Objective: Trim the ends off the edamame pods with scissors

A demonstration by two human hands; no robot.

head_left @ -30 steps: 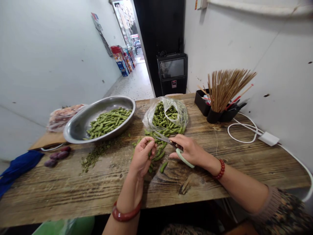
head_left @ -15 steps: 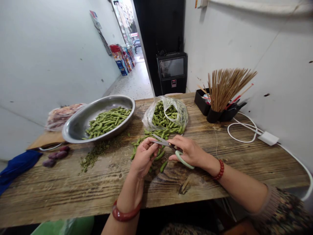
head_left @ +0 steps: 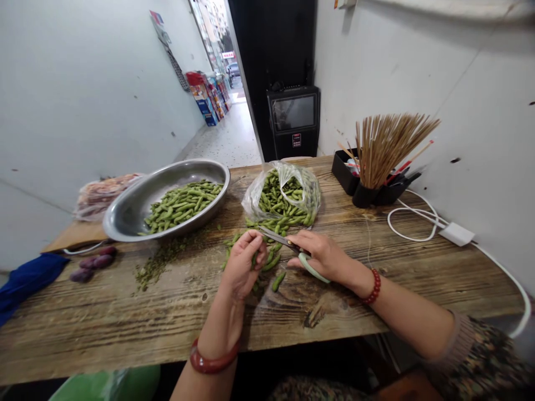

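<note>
My right hand [head_left: 320,253] is closed round scissors [head_left: 310,268] with pale green handles. Their dark blades point left toward my left hand and look nearly together. The fingers of my left hand [head_left: 243,260] are curled and pinched, with a bit of green pod [head_left: 254,258] showing between them. Loose edamame pods [head_left: 272,262] lie on the wooden table [head_left: 175,323] under and beyond both hands, and one pod [head_left: 278,282] lies apart near the right hand. Behind them a clear plastic bag [head_left: 253,196] stands open, full of pods.
A steel basin [head_left: 125,214] with pods stands at the left, with green trimmings [head_left: 156,262] before it. Further left are purple-red round items [head_left: 94,263], a blue cloth [head_left: 33,278] and a bagged bundle [head_left: 102,197]. Skewers [head_left: 382,150] in a black holder and a white cable [head_left: 412,240] lie right.
The scissors' blades, spread at my left fingertips before, have come together. My left hand has turned and drawn slightly left from the blades. The view has shifted a little.
</note>
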